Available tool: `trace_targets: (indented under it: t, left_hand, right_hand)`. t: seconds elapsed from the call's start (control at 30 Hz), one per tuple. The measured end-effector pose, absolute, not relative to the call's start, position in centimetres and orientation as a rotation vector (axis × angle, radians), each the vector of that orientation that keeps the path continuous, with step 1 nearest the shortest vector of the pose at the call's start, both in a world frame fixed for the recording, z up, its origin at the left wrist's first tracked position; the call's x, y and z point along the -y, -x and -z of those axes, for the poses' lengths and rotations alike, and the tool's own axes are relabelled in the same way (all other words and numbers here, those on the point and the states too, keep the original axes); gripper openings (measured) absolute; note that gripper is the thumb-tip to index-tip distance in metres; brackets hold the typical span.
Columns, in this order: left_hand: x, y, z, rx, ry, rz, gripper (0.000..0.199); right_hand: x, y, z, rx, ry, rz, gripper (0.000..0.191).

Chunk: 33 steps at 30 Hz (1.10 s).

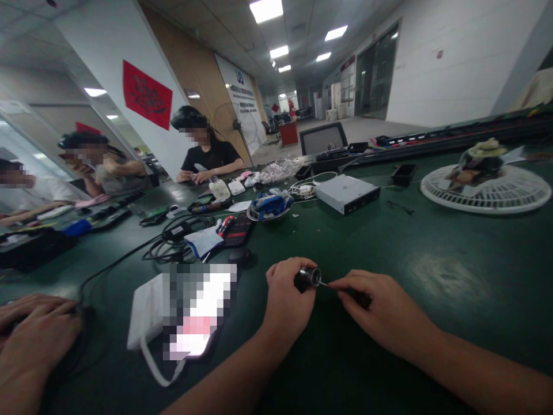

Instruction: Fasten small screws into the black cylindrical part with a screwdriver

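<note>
My left hand (287,297) is closed around a short, dark metal cylinder (310,276), whose hollow end faces right. In my right hand (380,302), thumb and fingers pinch a thin tool with a dark handle (360,297). Its narrow metal shaft (325,284) points left and its tip reaches the cylinder's open end; whether it goes inside I cannot tell. Left of my left hand lie a lit phone (207,311), blurred out, and a white power bank (147,308) with a white cable. A dark mouse-like object (239,256) sits just beyond the phone.
Another person's hands (38,328) rest at the left edge. Farther back are coiled black cables (166,242), a bowl with blue-and-white cloth (270,206), a disc drive (348,193) and a white fan grille (484,190). Several people sit across the green table (436,248).
</note>
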<state>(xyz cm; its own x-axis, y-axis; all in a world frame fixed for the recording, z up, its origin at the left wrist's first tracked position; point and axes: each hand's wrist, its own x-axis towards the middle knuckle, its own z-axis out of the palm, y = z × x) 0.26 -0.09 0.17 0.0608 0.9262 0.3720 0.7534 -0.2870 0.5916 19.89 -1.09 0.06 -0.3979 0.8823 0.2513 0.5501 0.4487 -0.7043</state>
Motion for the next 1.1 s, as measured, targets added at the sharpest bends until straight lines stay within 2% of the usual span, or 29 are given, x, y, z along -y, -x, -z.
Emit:
trace_targets:
  t: [0.13, 0.33, 0.53, 0.7, 0.87, 1.1]
  left_hand:
    - [0.22, -0.35, -0.26, -1.679, -2.133, -1.024, 0.034]
    - [0.31, -0.28, -0.25, -1.692, -2.14, -1.029, 0.035]
    - [0.24, -0.29, -0.32, -1.659, -2.165, -1.017, 0.033]
    - [0.22, -0.34, -0.36, -1.681, -2.155, -1.029, 0.036]
    - [0.26, -0.33, -0.32, -1.641, -2.181, -1.027, 0.036]
    - [0.21, -0.38, -0.36, -1.659, -2.174, -1.018, 0.035]
  right_hand:
    - [1.23, -19.84, -0.15, 2.085, 1.129, -0.696, 0.032]
    - [1.18, -19.84, -0.14, 2.071, 1.255, -0.636, 0.029]
    - [1.33, -19.93, -0.15, 2.095, 1.127, -0.665, 0.033]
    - [1.35, -19.95, -0.1, 2.107, 1.253, -0.623, 0.03]
    - [1.47, -20.0, -0.08, 2.125, 1.139, -0.671, 0.032]
    - [1.24, -19.94, -0.01, 2.148, 1.238, -0.6, 0.029]
